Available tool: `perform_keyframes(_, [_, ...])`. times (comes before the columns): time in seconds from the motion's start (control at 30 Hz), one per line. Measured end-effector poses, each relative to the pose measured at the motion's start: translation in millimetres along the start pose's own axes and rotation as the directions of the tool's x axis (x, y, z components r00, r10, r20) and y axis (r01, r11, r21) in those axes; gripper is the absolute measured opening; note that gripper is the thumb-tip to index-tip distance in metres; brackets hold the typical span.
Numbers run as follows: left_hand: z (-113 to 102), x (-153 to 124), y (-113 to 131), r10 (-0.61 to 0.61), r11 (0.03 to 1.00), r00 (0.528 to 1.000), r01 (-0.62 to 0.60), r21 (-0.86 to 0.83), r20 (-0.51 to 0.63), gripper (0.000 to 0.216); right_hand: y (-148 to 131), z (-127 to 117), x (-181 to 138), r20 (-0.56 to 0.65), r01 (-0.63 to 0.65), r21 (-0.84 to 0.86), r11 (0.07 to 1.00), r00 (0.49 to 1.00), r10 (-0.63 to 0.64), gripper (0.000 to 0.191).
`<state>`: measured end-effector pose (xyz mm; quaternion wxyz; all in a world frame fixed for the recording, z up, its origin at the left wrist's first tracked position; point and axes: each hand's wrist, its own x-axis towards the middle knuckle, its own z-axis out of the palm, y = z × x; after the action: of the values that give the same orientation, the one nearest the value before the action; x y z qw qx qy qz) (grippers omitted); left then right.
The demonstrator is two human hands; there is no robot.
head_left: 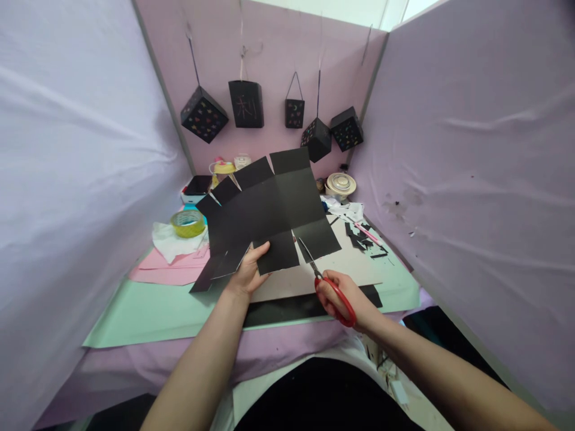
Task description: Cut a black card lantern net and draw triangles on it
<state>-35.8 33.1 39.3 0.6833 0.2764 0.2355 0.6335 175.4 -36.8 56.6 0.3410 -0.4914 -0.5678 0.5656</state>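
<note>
— The head view is my only window from this distance. What step do you read there?

— I'd judge it's cutting flaps. The black sheet (265,206) has slits along its far edge and more along the near one, where I see the scissors (318,275) just beside a gap.

— Where is the sheet, exactly?

— Held up and tilted above the table (148,317), its near edge hanging over a pale board (287,285).

— And the fingers?

— On the left hand (245,272) they pinch the near edge: thumb on top, the rest mostly hidden underneath. On the right hand (339,293) they curl closely round the red handles. I can't tell how far the blades gape, or whether paper lies between them.

— What would the next move call for?

— If it's another snip, I'd want the pinch steady, fingertips clear of the blades, and the cut stopped at the crease. The sheet looks thin and bendy, so a flap could sag or a slit run too deep.
</note>
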Motion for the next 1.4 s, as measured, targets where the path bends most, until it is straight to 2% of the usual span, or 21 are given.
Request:
perform_keyframes(0.13, [0, 0, 0, 0.004, 1.0, 1.0, -0.004, 0.013, 0.024, 0.051, 7, -2, 1, 0.036, 0.025, 0.033, 0.999, 0.999, -0.026, 0.042])
perform_keyframes(0.4, [-1, -4, 3, -0.018, 1.0, 0.99, 0.015, 0.027, 0.142, 0.057, 11, -1, 1, 0.101, 0.075, 0.053, 0.996, 0.992, -0.08, 0.047])
perform_keyframes(0.73, [-1, -3, 0, -0.023, 0.998, 0.998, 0.02, 0.061, 0.057, 0.055, -5, 4, -3, -0.017, -0.022, -0.022, 1.0, 1.0, 0.022, 0.034])
perform_keyframes(0.87, [0, -3, 0, -0.029, 0.998, 0.998, 0.026, 0.056, 0.055, 0.056, -1, 2, 0, -0.035, -0.009, -0.034, 0.999, 0.999, 0.008, 0.029])
perform_keyframes(1.07, [-1, -5, 1, -0.026, 0.999, 0.993, 0.021, 0.047, 0.113, 0.056, 5, -1, 2, 0.001, 0.048, -0.046, 0.998, 0.999, -0.048, 0.027])
perform_keyframes(1.2, [-2, -6, 2, -0.029, 0.999, 0.991, 0.023, 0.048, 0.133, 0.056, 6, -3, 3, 0.039, 0.091, -0.034, 0.995, 0.995, -0.089, 0.033])
perform_keyframes(1.4, [-1, -6, 2, -0.059, 0.996, 0.985, 0.048, 0.071, 0.16, 0.059, 9, -3, 7, 0.099, 0.015, 0.069, 0.998, 0.995, -0.022, 0.045])
